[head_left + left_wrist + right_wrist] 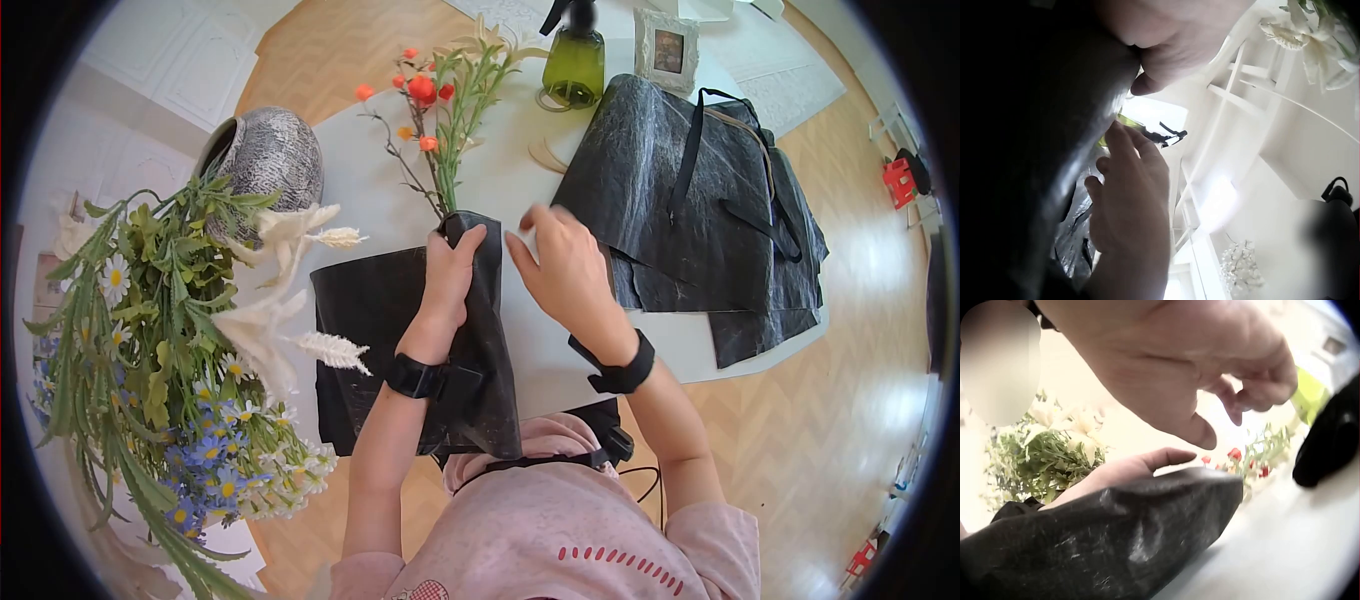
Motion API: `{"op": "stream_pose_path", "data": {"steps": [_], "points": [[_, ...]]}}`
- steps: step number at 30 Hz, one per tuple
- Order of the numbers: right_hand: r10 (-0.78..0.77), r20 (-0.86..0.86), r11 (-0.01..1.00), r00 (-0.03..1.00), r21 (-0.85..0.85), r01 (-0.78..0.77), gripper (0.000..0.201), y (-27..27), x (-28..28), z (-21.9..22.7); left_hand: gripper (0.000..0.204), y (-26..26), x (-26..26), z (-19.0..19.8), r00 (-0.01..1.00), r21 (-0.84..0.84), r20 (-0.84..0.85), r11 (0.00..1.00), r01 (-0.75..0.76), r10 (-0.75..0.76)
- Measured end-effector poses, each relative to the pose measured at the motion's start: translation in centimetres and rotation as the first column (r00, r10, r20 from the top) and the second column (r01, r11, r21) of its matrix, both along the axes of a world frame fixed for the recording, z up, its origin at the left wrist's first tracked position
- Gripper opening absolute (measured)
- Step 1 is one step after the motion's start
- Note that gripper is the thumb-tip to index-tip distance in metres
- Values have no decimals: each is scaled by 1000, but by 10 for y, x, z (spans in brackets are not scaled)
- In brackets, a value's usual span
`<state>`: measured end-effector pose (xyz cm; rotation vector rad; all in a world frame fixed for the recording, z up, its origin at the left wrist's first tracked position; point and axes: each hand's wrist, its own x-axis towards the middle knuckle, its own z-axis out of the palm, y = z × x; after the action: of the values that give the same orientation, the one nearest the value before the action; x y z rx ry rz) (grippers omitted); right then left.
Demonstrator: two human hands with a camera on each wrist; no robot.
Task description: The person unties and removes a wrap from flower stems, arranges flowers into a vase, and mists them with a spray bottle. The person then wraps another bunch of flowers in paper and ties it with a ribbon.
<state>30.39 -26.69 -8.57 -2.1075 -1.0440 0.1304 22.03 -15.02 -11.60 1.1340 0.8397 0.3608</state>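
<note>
My left hand grips a gathered edge of a black wrapping sheet, thumb laid along the fold. Out of the top of that fold rise thin stems with red and orange flowers and narrow green leaves; their lower ends are hidden in the wrap. Just right of the fold, my right hand hovers with bent, loose fingers and holds nothing. In the right wrist view, the right hand hangs above the sheet, apart from the left thumb.
More black sheets with a black ribbon lie at the right. A textured vase lies on its side at the left, near many artificial flowers. Behind are a green spray bottle and a picture frame.
</note>
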Motion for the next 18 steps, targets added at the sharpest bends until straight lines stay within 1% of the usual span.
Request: {"op": "stream_pose_path", "data": {"steps": [1, 2, 3, 4, 5, 6, 7, 8, 9, 10, 11, 12, 13, 14, 15, 16, 17, 18], "points": [[4, 0, 1000, 1000, -3, -4, 24, 0, 0, 3, 33, 2, 1, -7, 999, 120, -17, 992, -27, 29], [99, -117, 994, 988, -43, -105, 24, 1, -1, 5, 38, 3, 0, -13, 998, 239, -30, 970, -50, 59], [186, -235, 976, 954, -69, -207, 28, 3, -2, 6, 38, 4, 1, -19, 998, 236, -30, 970, -51, 59], [194, -202, 981, 960, 22, -193, 35, 7, -5, 0, 42, 1, 2, -15, 999, 274, -15, 961, -40, 46], [193, -203, 981, 960, 21, -192, 35, 10, -4, -4, 47, -2, 4, -11, 1000, 313, 1, 949, -30, 31], [204, -315, 977, 927, 15, -210, 36, 14, 0, -8, 37, -5, 4, -6, 999, 321, 2, 946, -36, 37], [213, -423, 973, 881, 10, -230, 37, 19, 5, -8, 37, -8, 5, 3, 999, 322, 4, 946, -38, 38], [208, -548, 967, 810, -8, -254, 38, 21, 12, -9, 46, -11, 5, 11, 998, 329, 0, 942, 61, -65], [210, -548, 966, 810, -9, -257, 38, 23, 15, -12, 56, -14, 4, 16, 986, 335, -5, 929, 159, -167], [190, -541, 973, 819, -6, -230, 41, 26, 18, -19, 74, -18, 5, 18, 971, 379, 53, 904, 197, -234], [169, -534, 979, 828, -4, -203, 44, 29, 21, -29, 90, -17, 4, 7, 954, 568, 6, 787, 243, -300], [201, -635, 973, 746, 43, -225, 43, 35, 28, -48, 94, -15, 2, -3, 943, 622, -48, 728, 286, -330], [201, -634, 973, 747, 41, -226, 43, 35, 27, -51, 97, -15, 2, 0, 928, 671, -104, 664, 330, -357], [218, -672, 972, 708, 84, -219, 40, 35, 26, -54, 97, -13, 0, 4, 928, 671, -101, 664, 329, -358], [236, -707, 970, 666, 127, -209, 37, 35, 26, -57, 96, -11, -3, 10, 889, 667, -264, 595, 448, -373], [238, -741, 970, 628, 145, -197, 34, 36, 23, -58, 95, -10, -5, 18, 827, 640, -421, 524, 562, -373], [238, -742, 970, 627, 145, -196, 34, 36, 21, -58, 95, -8, -7, 22, 826, 639, -422, 524, 564, -373], [208, -738, 976, 642, 117, -182, 34, 37, 20, -58, 94, -6, -8, 24, 783, 606, -522, 498, 620, -339]]}}
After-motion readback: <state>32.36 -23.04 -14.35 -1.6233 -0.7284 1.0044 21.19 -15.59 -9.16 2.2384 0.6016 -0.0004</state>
